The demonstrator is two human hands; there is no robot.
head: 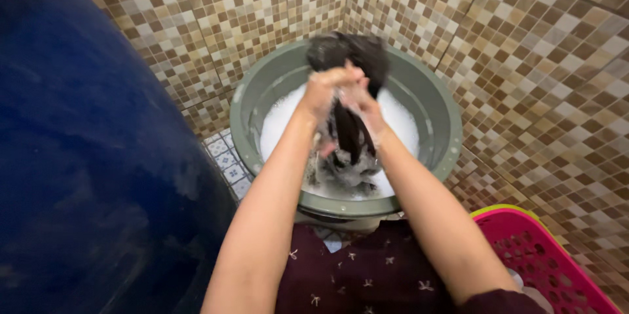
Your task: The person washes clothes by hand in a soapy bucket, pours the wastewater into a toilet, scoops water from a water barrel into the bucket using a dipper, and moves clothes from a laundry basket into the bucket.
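Hands point(344, 91) blurred, dark cloth point(347, 58) indistinct, suds

You are wearing the only camera on your head, and it is looking steeply down along your own forearms into a tiled corner. It is sitting close: your left hand point(325, 91) and right hand point(362, 101) are landing near the middle of the frame, over the grey-green basin point(438, 107). A dark blue drum point(78, 157) is filling the left side, and a pink basket point(550, 268) is cutting the lower right corner.
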